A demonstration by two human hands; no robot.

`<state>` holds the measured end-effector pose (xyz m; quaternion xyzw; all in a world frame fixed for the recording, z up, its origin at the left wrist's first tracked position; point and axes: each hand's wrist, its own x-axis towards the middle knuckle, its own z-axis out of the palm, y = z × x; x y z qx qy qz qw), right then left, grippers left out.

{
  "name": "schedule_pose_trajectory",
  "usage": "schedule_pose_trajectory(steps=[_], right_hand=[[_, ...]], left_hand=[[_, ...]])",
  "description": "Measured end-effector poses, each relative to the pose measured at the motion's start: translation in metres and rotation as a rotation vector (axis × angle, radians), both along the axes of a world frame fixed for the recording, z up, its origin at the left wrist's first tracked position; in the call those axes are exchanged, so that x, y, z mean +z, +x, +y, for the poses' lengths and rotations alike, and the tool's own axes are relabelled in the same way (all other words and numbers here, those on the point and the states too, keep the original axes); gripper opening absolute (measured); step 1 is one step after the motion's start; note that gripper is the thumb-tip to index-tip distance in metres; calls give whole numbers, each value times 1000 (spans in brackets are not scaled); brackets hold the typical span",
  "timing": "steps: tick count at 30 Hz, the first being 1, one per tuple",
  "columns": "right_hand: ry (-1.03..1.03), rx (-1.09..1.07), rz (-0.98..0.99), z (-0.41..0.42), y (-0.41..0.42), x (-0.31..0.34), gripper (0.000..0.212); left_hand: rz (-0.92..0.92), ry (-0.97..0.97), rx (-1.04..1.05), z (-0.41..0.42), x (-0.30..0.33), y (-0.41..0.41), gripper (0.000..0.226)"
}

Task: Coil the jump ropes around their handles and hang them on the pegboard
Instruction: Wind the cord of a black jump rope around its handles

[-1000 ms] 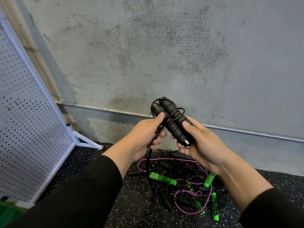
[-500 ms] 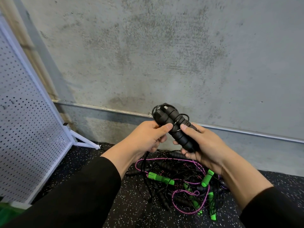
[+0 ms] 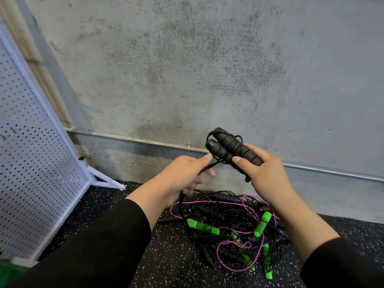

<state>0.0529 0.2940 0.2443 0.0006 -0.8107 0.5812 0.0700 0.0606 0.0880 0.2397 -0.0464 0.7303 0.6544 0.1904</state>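
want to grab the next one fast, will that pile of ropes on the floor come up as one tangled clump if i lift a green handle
Probably yes: the pile of ropes looks interlaced, purple and black cords looping over each other. The cords look thin and floppy, so they would likely drag and snag. A green handle seems rigid and light, easy to pinch.

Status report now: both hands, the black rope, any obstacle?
Right hand grips paired black foam handles. Left hand pinches black cord. Tangled pile of ropes below.

White perforated metal pegboard (image 3: 31, 163) cut off at left edge. Right hand (image 3: 268, 173) covers lower ends of paired black foam handles (image 3: 232, 148).
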Motion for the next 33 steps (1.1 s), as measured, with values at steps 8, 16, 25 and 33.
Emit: schedule_pose_trajectory(steps=[8, 16, 25, 33], right_hand=[[552, 76, 167, -14, 5, -9, 48], [758, 255, 220, -28, 10, -15, 58], [-605, 228, -678, -11, 15, 5, 53], [-839, 335, -704, -11, 14, 9, 51]], left_hand=[[-134, 214, 72, 9, 6, 2, 80], [-124, 123, 151, 5, -6, -1, 50], [11, 160, 1, 5, -8, -2, 34], [95, 127, -18, 3, -4, -1, 33]])
